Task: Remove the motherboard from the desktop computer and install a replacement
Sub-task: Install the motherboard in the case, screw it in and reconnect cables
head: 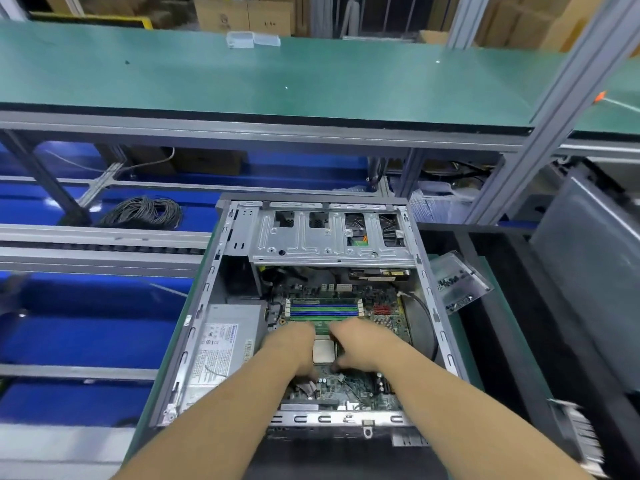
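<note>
In the head view, the desktop computer [311, 306] was laid on its side with the side panel off, presumably so that its inside could be reached from above. The motherboard [349, 386] was seen flat on the floor of the case, below the raised metal drive cage [329, 233] and just beside the grey power supply [225, 344], which sat at the left wall. Memory slots [323, 310] in blue and green ran across the board's far part.

Both hands were lowered onto the board, one on each side of the bare square processor [323, 350]. The left hand [294, 344] was placed with its fingers bent down against the board; whether anything was gripped could not be told, since the fingertips were hidden. The right hand [360, 344] was likewise set with fingers curled toward the board near the processor's edge, and its hold could not be made out either. Placing them this way was judged to suit lifting or seating the board evenly.

A clear plastic tray [457, 282] holding small dark screws was kept just right of the case, probably for easy reach.
</note>
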